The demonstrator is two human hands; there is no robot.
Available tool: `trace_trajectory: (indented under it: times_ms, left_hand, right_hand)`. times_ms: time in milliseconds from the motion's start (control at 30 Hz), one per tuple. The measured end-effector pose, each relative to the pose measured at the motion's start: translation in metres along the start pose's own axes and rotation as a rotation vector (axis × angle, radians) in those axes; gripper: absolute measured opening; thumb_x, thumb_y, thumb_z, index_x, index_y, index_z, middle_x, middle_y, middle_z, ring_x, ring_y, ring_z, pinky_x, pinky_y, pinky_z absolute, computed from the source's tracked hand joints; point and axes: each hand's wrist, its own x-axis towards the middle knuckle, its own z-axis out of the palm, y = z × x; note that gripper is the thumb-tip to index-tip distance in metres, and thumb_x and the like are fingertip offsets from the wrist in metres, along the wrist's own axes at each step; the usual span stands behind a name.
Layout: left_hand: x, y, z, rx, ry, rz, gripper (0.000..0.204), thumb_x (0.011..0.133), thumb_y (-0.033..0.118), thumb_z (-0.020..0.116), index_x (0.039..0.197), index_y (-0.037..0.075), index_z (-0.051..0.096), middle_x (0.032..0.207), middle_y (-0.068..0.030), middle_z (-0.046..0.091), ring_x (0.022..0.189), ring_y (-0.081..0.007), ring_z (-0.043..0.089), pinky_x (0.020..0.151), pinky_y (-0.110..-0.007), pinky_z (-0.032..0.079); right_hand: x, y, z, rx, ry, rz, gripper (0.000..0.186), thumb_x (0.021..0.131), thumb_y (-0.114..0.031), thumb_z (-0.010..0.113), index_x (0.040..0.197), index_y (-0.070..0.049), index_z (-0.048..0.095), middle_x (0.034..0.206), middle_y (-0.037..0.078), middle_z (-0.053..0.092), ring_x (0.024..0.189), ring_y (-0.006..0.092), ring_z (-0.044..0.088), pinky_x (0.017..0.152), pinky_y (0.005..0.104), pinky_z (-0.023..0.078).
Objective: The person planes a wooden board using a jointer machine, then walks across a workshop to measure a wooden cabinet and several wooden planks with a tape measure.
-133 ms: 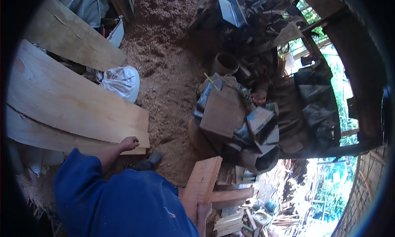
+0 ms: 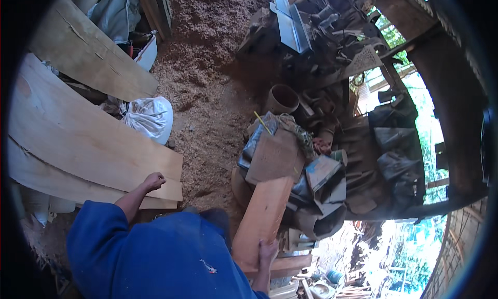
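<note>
A thick reddish-brown wooden plank (image 2: 263, 211) slants away from my right side. Its far end overlaps the flat brown cardboard-like sheet (image 2: 276, 159) on the cluttered pile. My right hand (image 2: 267, 250) grips the plank's right edge near its lower end. Another wooden beam (image 2: 290, 265) passes just below that hand. My left hand (image 2: 154, 181) is closed with fingers curled, and I see nothing in it. It hovers over, or lightly touches, the near right corner of a wide pale wooden sheet (image 2: 98, 128); which of these I cannot tell.
Another pale board (image 2: 91, 50) lies farther left, beside a tied white sack (image 2: 150, 117). Wood shavings cover the ground (image 2: 202, 91). On the right are a round open container (image 2: 284, 99) and a bent metal piece (image 2: 290, 26). Scrap wood (image 2: 358, 281) lies at lower right.
My right hand has pushed the plank forward and up, so its far end covers part of the brown sheet. The whole view has shifted slightly. My left hand stays closed near the sheet's corner.
</note>
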Motion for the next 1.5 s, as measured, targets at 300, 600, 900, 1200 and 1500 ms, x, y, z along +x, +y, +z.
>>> trace_trajectory:
  times_ms: [300, 600, 900, 1200, 1500]
  left_hand:
    - [0.184, 0.129, -0.072, -0.411, 0.080, -0.101, 0.028, 0.091, 0.023, 0.059, 0.107, 0.001, 0.061, 0.091, -0.0088, 0.064, 0.072, -0.0177, 0.066, 0.056, -0.030, 0.054]
    - [0.389, 0.368, -0.161, -0.055, 0.148, -0.024, 0.032, 0.089, 0.024, 0.062, 0.111, 0.001, 0.062, 0.083, -0.0098, 0.066, 0.065, -0.0156, 0.064, 0.053, -0.029, 0.051]
    - [0.613, 0.618, -0.218, -0.290, -0.026, 0.081, 0.025, 0.094, 0.026, 0.058, 0.108, 0.005, 0.059, 0.091, -0.0104, 0.063, 0.073, -0.0203, 0.065, 0.057, -0.033, 0.054]
    - [0.956, 0.808, -0.267, -0.772, 0.060, -0.082, 0.030, 0.096, 0.032, 0.054, 0.117, 0.011, 0.051, 0.097, -0.0076, 0.060, 0.078, -0.0211, 0.064, 0.062, -0.036, 0.056]
    - [1.188, 0.890, -0.277, -0.907, 0.391, -0.346, 0.045, 0.101, 0.040, 0.036, 0.129, 0.006, 0.043, 0.109, -0.0136, 0.058, 0.085, -0.0275, 0.063, 0.069, -0.041, 0.057]
  right_hand:
    - [0.357, -0.301, 0.025, 0.380, 0.143, -0.450, 0.021, 0.084, -0.005, 0.069, 0.098, 0.005, 0.059, 0.089, 0.009, 0.062, 0.078, 0.0187, 0.059, 0.069, 0.0331, 0.050]
    - [0.637, -0.627, -0.013, 0.240, 0.136, -0.567, 0.031, 0.079, -0.017, 0.073, 0.102, 0.000, 0.063, 0.092, 0.018, 0.070, 0.092, 0.0310, 0.068, 0.080, 0.0408, 0.051]
    - [0.833, -0.848, 0.000, 0.010, 0.152, -0.559, 0.037, 0.076, -0.029, 0.074, 0.102, -0.004, 0.065, 0.096, 0.021, 0.070, 0.096, 0.0375, 0.066, 0.084, 0.0459, 0.050]
    - [0.984, -0.960, 0.091, -0.073, 0.094, -0.491, 0.043, 0.074, -0.025, 0.074, 0.109, -0.003, 0.062, 0.096, 0.023, 0.069, 0.092, 0.0405, 0.066, 0.080, 0.0467, 0.051]
    - [1.043, -1.068, 0.122, -0.168, 0.108, -0.378, 0.047, 0.074, -0.014, 0.076, 0.115, -0.001, 0.058, 0.099, 0.023, 0.066, 0.092, 0.0410, 0.065, 0.077, 0.0447, 0.051]
